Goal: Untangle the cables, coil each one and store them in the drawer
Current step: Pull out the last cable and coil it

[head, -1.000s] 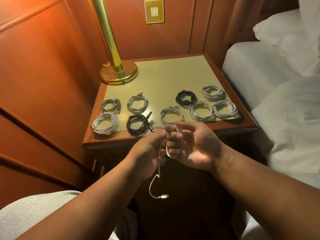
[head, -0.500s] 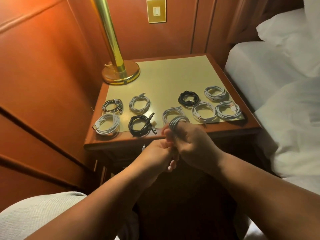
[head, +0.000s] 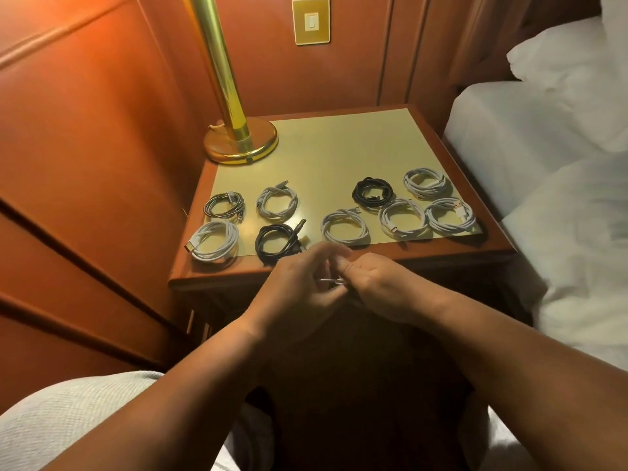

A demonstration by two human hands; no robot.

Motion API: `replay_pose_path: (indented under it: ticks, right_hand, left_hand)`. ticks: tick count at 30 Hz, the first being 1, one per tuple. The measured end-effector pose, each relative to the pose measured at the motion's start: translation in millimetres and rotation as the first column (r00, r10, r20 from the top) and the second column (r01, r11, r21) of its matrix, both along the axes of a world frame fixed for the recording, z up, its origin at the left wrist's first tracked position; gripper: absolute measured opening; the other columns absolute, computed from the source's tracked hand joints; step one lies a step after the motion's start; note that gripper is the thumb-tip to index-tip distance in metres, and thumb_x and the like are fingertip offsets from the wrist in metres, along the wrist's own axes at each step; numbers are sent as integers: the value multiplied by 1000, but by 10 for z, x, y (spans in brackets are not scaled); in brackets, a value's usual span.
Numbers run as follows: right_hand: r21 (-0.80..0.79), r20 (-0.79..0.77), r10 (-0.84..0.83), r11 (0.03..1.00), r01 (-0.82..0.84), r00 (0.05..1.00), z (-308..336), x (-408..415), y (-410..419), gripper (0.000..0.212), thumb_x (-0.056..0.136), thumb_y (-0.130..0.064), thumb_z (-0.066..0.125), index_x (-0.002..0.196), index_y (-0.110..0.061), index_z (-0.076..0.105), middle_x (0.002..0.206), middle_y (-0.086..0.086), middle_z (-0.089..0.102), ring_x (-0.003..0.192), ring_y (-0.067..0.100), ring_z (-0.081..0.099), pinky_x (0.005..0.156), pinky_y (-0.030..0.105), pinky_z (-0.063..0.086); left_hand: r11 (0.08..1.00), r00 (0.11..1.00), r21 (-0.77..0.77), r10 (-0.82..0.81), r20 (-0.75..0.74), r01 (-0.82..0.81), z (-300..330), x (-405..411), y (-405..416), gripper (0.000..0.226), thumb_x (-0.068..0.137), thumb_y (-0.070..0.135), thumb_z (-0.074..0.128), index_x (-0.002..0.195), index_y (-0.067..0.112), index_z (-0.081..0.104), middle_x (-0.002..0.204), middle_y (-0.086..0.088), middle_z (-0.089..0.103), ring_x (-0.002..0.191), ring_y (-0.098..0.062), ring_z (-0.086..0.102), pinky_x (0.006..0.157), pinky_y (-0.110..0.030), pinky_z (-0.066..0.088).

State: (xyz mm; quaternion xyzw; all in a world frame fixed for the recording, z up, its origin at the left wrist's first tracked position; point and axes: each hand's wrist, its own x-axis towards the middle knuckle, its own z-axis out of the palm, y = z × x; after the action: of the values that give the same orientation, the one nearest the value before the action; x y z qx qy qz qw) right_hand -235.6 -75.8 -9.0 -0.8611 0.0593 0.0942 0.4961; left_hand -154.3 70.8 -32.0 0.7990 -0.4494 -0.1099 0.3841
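Nearest the camera, the person's two bare arms reach forward over a pale knitted cloth [head: 61, 413]. The left hand [head: 299, 283] and the right hand [head: 377, 287] meet just in front of the brown wooden bedside table [head: 339, 263]. Their fingers are curled together and pinch a thin white cable [head: 331, 281]. Only a short bit of it shows between the hands, so how much is coiled cannot be told.

This looks like the coiling step for one more cable. Next, it seems the end needs tucking in so the loop holds, and then the coil needs a spot on the table.

On the table's shiny yellow top lie nine round coiled cables. Close to the hands sits a black coil [head: 277, 242], with a white coil [head: 213, 240] to its left and another white coil [head: 345, 227] to its right. None is in a drawer yet, and no drawer is seen open.

At the table's far left corner stands a gold lamp base [head: 241, 144]. Behind the table is a red-brown wooden wall with a gold light switch plate [head: 311, 21]. To the table's right is a bed with white sheets [head: 543, 137].
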Motion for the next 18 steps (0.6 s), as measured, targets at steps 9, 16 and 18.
replay_pose_path:
  ticks: [9, 16, 18]
  right_hand:
    - [408, -84, -273, 868, 283, 958, -87, 17, 12, 56, 104, -44, 37, 60, -14, 54, 50, -4, 47, 45, 8, 44, 50, 26, 36]
    - [523, -131, -311, 785, 333, 941, -78, 45, 31, 47, 106, -36, 36, 100, 1, 64, 84, 14, 58, 77, 22, 53, 72, 34, 42]
    - [638, -209, -258, 695, 331, 943, -78, 38, 22, 46, 107, -33, 35, 115, 3, 63, 98, 19, 66, 89, 29, 58, 74, 33, 43]
  left_hand:
    - [999, 995, -22, 26, 92, -24, 3, -40, -61, 27, 97, 34, 60, 78, 47, 45, 72, 25, 49, 73, 18, 53, 62, -4, 38]
    - [980, 982, -77, 187, 22, -185, -117, 47, -53, 54, 96, 64, 41, 79, 15, 58, 72, -1, 61, 68, -21, 58, 61, -45, 49]
    - [970, 975, -101, 219, -40, -222, -112, 39, -51, 51, 96, 61, 47, 77, 15, 58, 71, -4, 62, 68, -26, 59, 64, -52, 50]
